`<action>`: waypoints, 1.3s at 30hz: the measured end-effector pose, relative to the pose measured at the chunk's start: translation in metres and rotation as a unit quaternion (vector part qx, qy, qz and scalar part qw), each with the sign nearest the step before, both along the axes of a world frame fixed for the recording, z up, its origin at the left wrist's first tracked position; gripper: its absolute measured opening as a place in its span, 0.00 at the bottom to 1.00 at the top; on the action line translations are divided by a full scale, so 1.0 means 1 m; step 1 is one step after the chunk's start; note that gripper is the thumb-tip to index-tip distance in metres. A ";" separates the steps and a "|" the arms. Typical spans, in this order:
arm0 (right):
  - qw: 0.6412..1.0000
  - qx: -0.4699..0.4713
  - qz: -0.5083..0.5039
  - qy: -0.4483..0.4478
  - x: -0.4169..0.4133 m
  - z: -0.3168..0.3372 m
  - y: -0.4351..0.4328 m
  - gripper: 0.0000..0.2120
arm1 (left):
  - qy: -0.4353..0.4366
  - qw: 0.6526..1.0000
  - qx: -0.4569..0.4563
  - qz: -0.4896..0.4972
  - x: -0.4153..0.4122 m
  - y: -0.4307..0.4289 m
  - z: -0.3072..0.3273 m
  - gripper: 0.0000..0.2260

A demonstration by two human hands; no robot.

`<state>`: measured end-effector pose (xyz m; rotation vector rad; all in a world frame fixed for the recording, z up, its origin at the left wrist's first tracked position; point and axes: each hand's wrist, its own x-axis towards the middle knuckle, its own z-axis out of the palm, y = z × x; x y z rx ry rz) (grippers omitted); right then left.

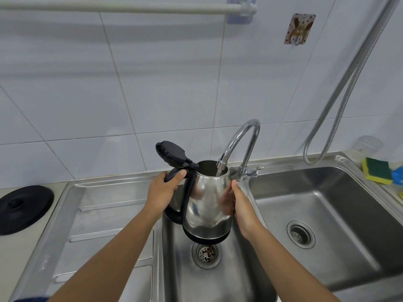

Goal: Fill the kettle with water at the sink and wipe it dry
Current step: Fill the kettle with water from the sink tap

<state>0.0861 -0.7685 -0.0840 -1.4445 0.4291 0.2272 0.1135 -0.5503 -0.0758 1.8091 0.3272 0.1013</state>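
A shiny steel kettle [205, 201] with a black base and handle hangs over the left sink basin [231, 275], above its drain. Its black lid [172, 154] is flipped up and back. My left hand [162, 192] is wrapped around the black handle. My right hand [241, 205] presses against the kettle's right side. The curved chrome faucet [242, 140] ends just inside the kettle's mouth, and a stream of water runs from it into the kettle.
The kettle's round black power base [24, 209] lies on the counter at the left. A second basin [327, 225] sits to the right. A yellow-green sponge [377, 173] rests at the far right rim. A metal hose [340, 101] hangs down the tiled wall.
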 end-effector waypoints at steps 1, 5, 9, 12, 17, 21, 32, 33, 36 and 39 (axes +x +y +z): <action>1.000 -0.001 0.002 0.000 0.000 -0.001 0.000 0.12 | 0.001 1.000 0.001 0.000 0.000 0.000 0.000 0.23; 1.000 -0.003 0.004 0.000 0.001 -0.002 0.000 0.13 | 0.003 1.000 0.006 0.004 0.002 0.000 -0.001 0.22; 1.000 -0.003 0.003 0.007 0.003 -0.001 0.001 0.09 | 0.005 1.000 0.002 0.008 0.003 0.001 -0.002 0.21; 1.000 0.000 0.003 0.008 0.005 -0.003 0.001 0.09 | 0.005 1.000 0.002 0.010 0.003 0.002 -0.001 0.21; 1.000 0.001 0.000 0.006 0.006 -0.005 0.003 0.11 | 0.004 1.000 0.000 0.010 0.003 0.003 -0.001 0.21; 1.000 -0.003 0.011 0.012 0.005 -0.006 0.002 0.19 | 0.004 1.000 -0.001 0.009 0.003 0.004 -0.001 0.22; 1.000 0.011 -0.003 0.012 -0.001 0.000 -0.002 0.19 | 0.004 1.000 -0.007 -0.003 0.003 -0.004 -0.003 0.22; 1.000 0.015 -0.004 0.010 -0.001 0.000 -0.003 0.19 | 0.005 1.000 -0.006 -0.003 0.004 -0.005 -0.003 0.21; 1.000 0.023 -0.006 0.003 0.000 0.000 -0.004 0.20 | 0.006 1.000 -0.005 -0.003 0.005 -0.007 -0.003 0.21; 1.000 0.024 -0.005 0.000 0.001 -0.002 -0.007 0.22 | 0.007 1.000 -0.003 -0.002 0.005 -0.009 -0.002 0.21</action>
